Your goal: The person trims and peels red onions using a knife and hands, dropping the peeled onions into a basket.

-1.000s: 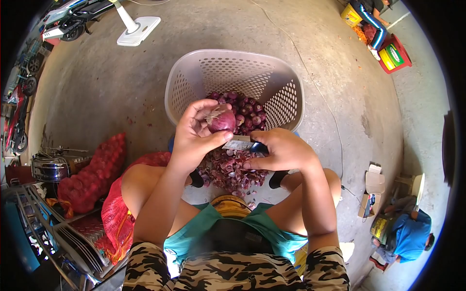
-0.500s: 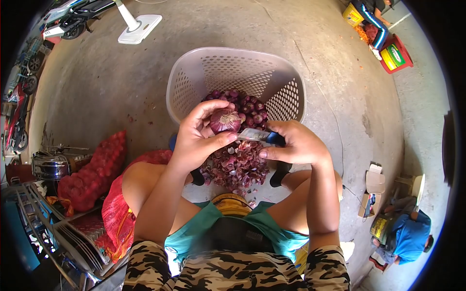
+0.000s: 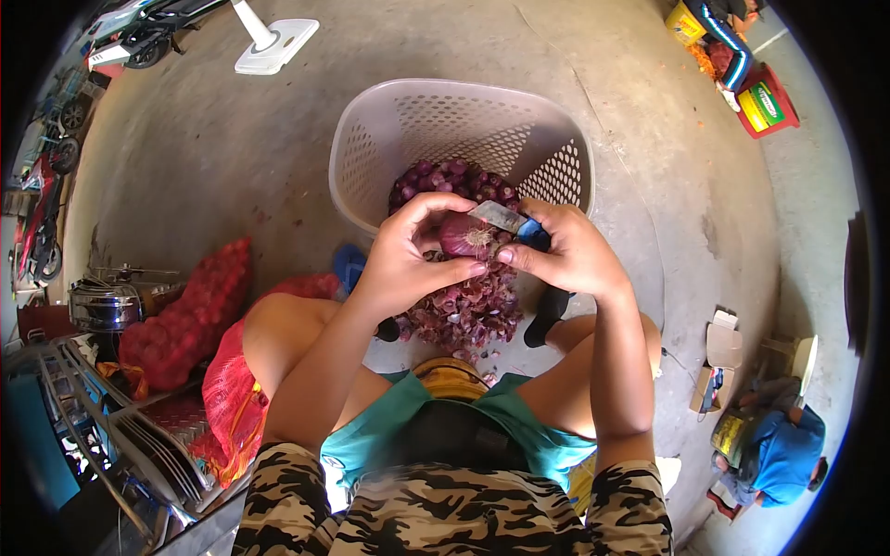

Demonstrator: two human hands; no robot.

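Note:
My left hand [image 3: 410, 248] is closed round a red onion [image 3: 461, 235], whose root end faces to the right. In my right hand [image 3: 572, 248] is a knife [image 3: 502, 218] with a blue handle and a broad, stained blade. The blade lies over the onion's upper right side, and my right thumb presses at the root end. Whether the edge has cut in, I cannot tell. Loose onion skins [image 3: 473, 310] lie in a heap below my hands, between my feet. Just beyond them, a grey perforated basket [image 3: 348, 171] holds many red onions [image 3: 450, 176].
Red mesh sacks of onions [image 3: 190, 315] stand to the left, beside a metal rack [image 3: 139, 454]. A co-worker in blue [image 3: 783, 454] sits at lower right near an opened cardboard box [image 3: 718, 357]. Another person [image 3: 723, 37] sits at upper right by a red bucket [image 3: 768, 100].
The knife has swung up from the onion's lower right onto its upper right side. My right thumb has come against the onion. Both hands are closer together, and the view has shifted slightly.

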